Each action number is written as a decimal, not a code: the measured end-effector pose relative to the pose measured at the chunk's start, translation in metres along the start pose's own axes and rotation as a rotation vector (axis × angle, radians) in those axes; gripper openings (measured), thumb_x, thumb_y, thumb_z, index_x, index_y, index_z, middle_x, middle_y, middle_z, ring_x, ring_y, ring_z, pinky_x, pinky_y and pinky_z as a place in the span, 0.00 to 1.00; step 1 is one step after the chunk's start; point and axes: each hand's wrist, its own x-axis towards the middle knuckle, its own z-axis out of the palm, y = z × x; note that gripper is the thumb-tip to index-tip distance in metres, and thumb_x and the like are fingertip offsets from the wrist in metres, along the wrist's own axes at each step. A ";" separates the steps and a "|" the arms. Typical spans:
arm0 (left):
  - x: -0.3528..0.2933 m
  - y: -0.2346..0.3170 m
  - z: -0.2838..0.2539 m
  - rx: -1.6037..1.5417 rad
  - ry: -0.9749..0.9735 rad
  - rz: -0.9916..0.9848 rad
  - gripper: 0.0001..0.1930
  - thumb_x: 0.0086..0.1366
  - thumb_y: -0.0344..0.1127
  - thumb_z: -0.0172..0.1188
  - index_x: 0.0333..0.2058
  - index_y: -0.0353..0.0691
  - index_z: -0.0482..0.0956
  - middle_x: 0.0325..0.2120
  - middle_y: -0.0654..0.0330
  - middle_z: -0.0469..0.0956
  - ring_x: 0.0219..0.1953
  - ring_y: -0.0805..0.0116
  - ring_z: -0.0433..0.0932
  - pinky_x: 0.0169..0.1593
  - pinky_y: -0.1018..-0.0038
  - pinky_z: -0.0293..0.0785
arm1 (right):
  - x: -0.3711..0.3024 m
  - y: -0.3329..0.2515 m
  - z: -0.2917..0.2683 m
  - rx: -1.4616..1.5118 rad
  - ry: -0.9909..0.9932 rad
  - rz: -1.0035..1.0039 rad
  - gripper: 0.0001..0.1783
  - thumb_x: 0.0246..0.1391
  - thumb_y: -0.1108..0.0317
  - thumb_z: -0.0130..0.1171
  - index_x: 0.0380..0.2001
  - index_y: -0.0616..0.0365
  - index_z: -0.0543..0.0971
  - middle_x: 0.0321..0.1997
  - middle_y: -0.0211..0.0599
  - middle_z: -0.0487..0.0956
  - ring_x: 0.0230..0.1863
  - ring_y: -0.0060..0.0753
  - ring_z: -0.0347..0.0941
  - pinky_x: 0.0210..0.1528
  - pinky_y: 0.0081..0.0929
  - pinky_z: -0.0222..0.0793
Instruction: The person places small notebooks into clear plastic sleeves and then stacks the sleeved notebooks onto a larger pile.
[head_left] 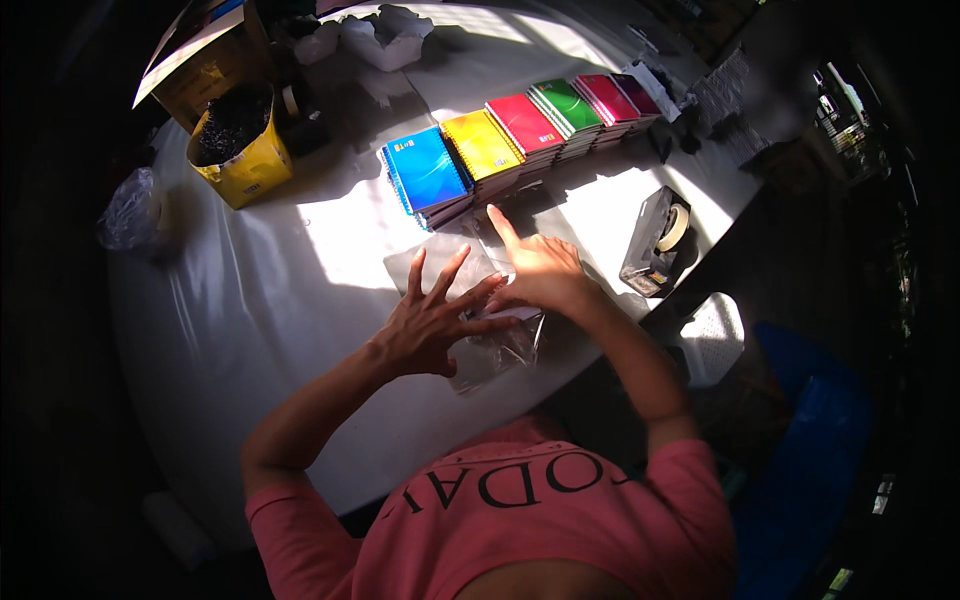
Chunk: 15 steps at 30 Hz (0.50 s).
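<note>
My left hand (425,318) is open, its fingers spread wide over a clear plastic bag (490,362) on the white-covered table. Close beside it, my right hand (548,272) has its index finger stretched out toward the notebooks and its thumb apart, low over the plastic; its other fingers look partly curled. Neither hand visibly holds anything. Just beyond the fingertips stands a row of spiral notebook stacks: a blue stack (425,172), a yellow stack (483,142), a red stack (524,126), a green stack (566,106), then pink and dark purple ones.
A black tape dispenser (650,245) with a tape roll stands near the right edge. At the far left are a yellow container (245,172) with dark contents and a cardboard box (200,75). Crumpled white paper (388,38) lies at the back. A white perforated basket (714,340) sits off the right edge.
</note>
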 end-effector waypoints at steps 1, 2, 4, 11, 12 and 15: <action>-0.001 0.000 -0.002 -0.011 -0.003 -0.004 0.55 0.25 0.48 0.73 0.57 0.87 0.57 0.67 0.71 0.44 0.68 0.46 0.34 0.57 0.29 0.35 | -0.002 0.002 -0.006 0.092 -0.076 0.022 0.60 0.34 0.56 0.71 0.67 0.41 0.44 0.24 0.42 0.78 0.30 0.43 0.76 0.40 0.37 0.68; -0.002 0.001 0.001 -0.020 0.035 -0.024 0.52 0.27 0.48 0.73 0.57 0.85 0.59 0.67 0.71 0.46 0.68 0.46 0.34 0.57 0.30 0.34 | -0.003 0.012 -0.018 0.174 -0.149 0.040 0.60 0.33 0.58 0.72 0.67 0.41 0.46 0.26 0.43 0.78 0.32 0.44 0.76 0.42 0.37 0.68; -0.003 0.009 0.017 -0.039 0.116 -0.061 0.46 0.31 0.48 0.73 0.55 0.81 0.64 0.66 0.71 0.49 0.68 0.46 0.35 0.58 0.31 0.33 | -0.013 0.058 -0.019 0.427 -0.191 -0.053 0.53 0.32 0.60 0.73 0.63 0.34 0.57 0.43 0.43 0.76 0.43 0.42 0.73 0.49 0.40 0.65; 0.031 0.042 0.056 -0.324 0.948 -0.231 0.12 0.48 0.39 0.68 0.34 0.51 0.82 0.55 0.56 0.64 0.62 0.51 0.57 0.63 0.57 0.44 | -0.029 0.087 0.088 1.055 0.035 -0.504 0.15 0.41 0.70 0.69 0.36 0.52 0.81 0.64 0.43 0.58 0.64 0.41 0.56 0.62 0.38 0.56; 0.034 0.043 0.056 -0.624 0.971 -0.278 0.13 0.48 0.39 0.68 0.35 0.48 0.81 0.54 0.56 0.64 0.62 0.52 0.58 0.62 0.58 0.49 | -0.027 0.086 0.098 1.177 0.100 -0.506 0.13 0.42 0.71 0.68 0.35 0.54 0.81 0.64 0.44 0.58 0.63 0.41 0.57 0.62 0.37 0.56; 0.029 0.033 0.056 -1.053 0.945 -0.339 0.26 0.47 0.39 0.72 0.45 0.37 0.75 0.53 0.56 0.64 0.55 0.55 0.67 0.52 0.64 0.68 | -0.027 0.073 0.099 1.307 0.117 -0.353 0.13 0.43 0.73 0.68 0.35 0.57 0.79 0.59 0.45 0.62 0.61 0.36 0.60 0.58 0.32 0.60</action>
